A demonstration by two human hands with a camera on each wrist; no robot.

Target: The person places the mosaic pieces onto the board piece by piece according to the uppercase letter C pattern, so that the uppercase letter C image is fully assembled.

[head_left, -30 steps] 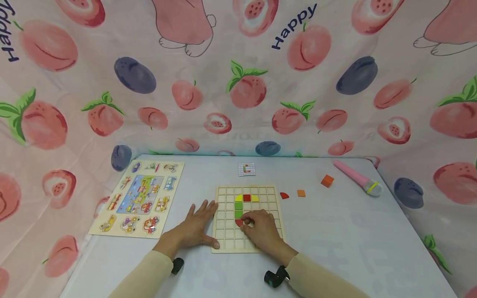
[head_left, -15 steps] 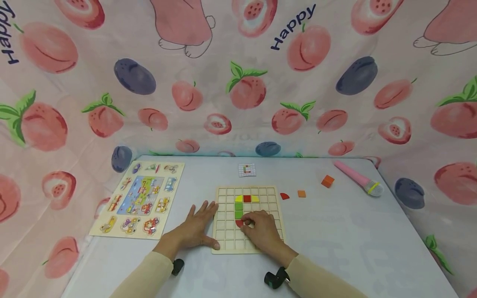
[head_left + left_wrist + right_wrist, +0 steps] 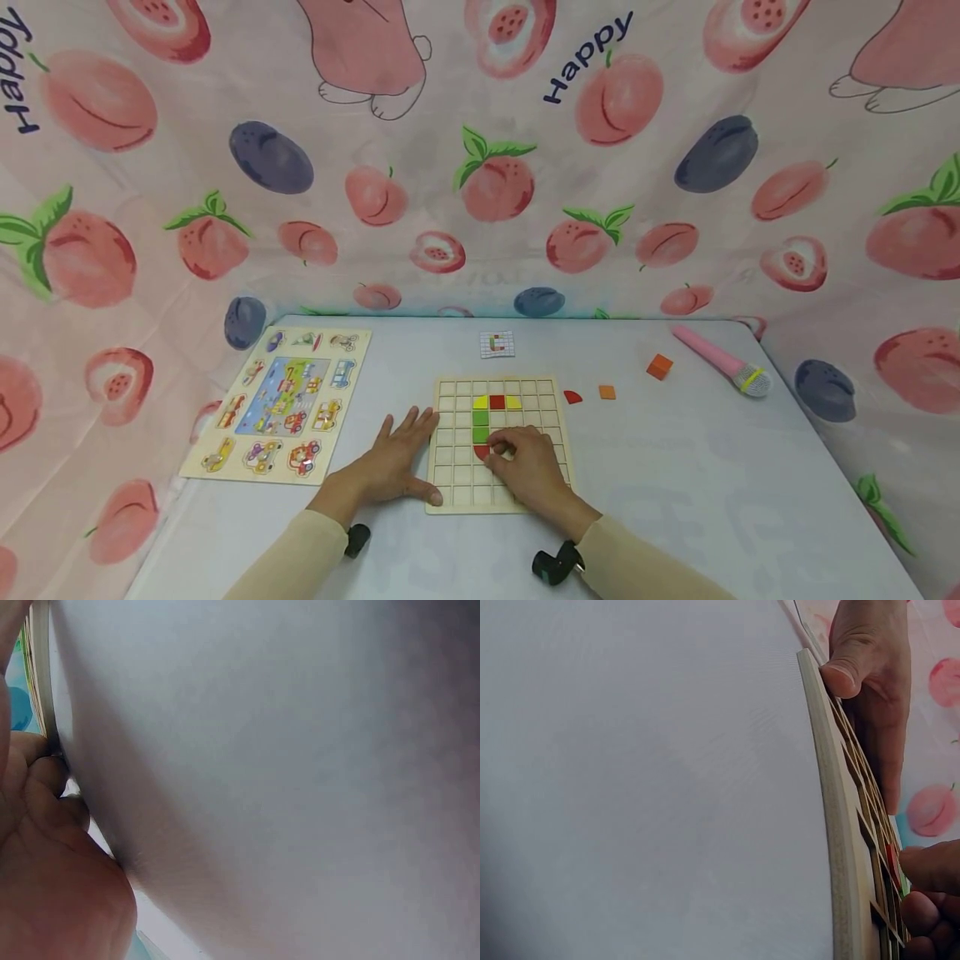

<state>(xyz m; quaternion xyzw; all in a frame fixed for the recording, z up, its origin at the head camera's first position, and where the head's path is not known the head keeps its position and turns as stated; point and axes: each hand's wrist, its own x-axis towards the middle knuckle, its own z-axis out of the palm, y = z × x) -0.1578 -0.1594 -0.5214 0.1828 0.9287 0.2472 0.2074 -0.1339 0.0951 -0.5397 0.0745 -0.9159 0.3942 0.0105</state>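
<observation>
A wooden grid board (image 3: 453, 483) lies flat in the middle of the table. My left hand (image 3: 393, 458) rests at its left side with fingers spread, the fingertips touching the left edge and the thumb on the near left corner. Curled over the board, my right hand (image 3: 528, 467) pinches a red quarter-circle tile (image 3: 481, 452) between thumb and index finger, at the cell just below two green tiles (image 3: 480, 427). Above the green ones, a row holds a yellow tile (image 3: 481, 402), a red square tile (image 3: 497, 402) and another yellow tile (image 3: 513, 402).
Right of the board lie a loose red quarter-circle tile (image 3: 573, 397), an orange square tile (image 3: 607, 392), some stacked orange tiles (image 3: 659, 367) and a pink toy microphone (image 3: 712, 354). A small pattern card (image 3: 497, 344) lies behind the board. A vehicle puzzle board (image 3: 281, 396) sits at left.
</observation>
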